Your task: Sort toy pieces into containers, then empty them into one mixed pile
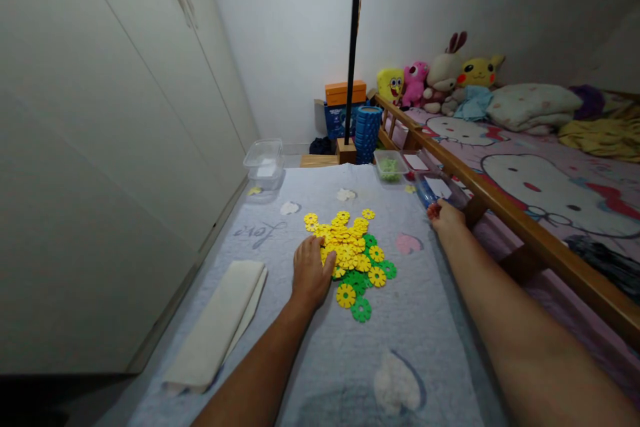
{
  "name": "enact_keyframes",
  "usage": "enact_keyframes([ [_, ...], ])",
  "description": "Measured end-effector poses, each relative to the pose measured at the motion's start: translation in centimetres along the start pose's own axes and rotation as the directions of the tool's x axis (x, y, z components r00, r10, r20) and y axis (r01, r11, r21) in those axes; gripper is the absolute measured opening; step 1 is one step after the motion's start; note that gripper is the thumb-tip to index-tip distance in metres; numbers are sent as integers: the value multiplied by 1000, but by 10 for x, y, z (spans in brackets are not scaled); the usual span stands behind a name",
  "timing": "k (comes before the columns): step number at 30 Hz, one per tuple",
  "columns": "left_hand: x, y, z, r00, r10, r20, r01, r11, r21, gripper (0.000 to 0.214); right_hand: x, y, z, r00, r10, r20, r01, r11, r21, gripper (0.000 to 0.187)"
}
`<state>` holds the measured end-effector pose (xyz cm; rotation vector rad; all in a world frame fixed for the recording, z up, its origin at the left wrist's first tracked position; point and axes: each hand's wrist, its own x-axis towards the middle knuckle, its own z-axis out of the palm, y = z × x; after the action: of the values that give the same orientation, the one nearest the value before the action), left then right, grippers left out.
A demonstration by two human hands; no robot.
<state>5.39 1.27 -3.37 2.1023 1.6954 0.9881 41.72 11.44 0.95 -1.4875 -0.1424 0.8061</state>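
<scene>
A heap of yellow flower-shaped plastic discs (345, 240) lies on the cloth, with green flower-shaped discs (357, 282) under and beside it. My left hand (311, 268) lies flat against the heap's left edge, thumb apart from the fingers, holding nothing that shows. Out to the right, my right hand (447, 219) is closed on what looks like a clear plastic bag with blue and red contents (427, 192). That bag sits at the edge of a clear plastic box (455, 192) with a white label; the fingertips are partly hidden.
A folded cream cloth (220, 327) lies at left. Clear boxes (264, 155) stand at the far left; a box of light-green pieces (390, 167) and a box with red contents (416, 161) stand far right. A wooden bed rail (480, 197) borders the right side, a black pole (352, 47) the back.
</scene>
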Motion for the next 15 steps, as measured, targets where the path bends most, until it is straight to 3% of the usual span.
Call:
enact_keyframes([
  [5,-2,-2,2,997,36,62,-33,998,-46,40,-15,7,-2,1000,14,13,-15,999,28,14],
  [10,-5,-1,-1,969,166,183,-161,986,-40,63,-56,33,-14,995,17,100,-24,997,69,16],
  [15,-8,2,-3,972,175,154,-177,984,1,67,-101,62,-25,976,7,220,-30,995,99,14],
])
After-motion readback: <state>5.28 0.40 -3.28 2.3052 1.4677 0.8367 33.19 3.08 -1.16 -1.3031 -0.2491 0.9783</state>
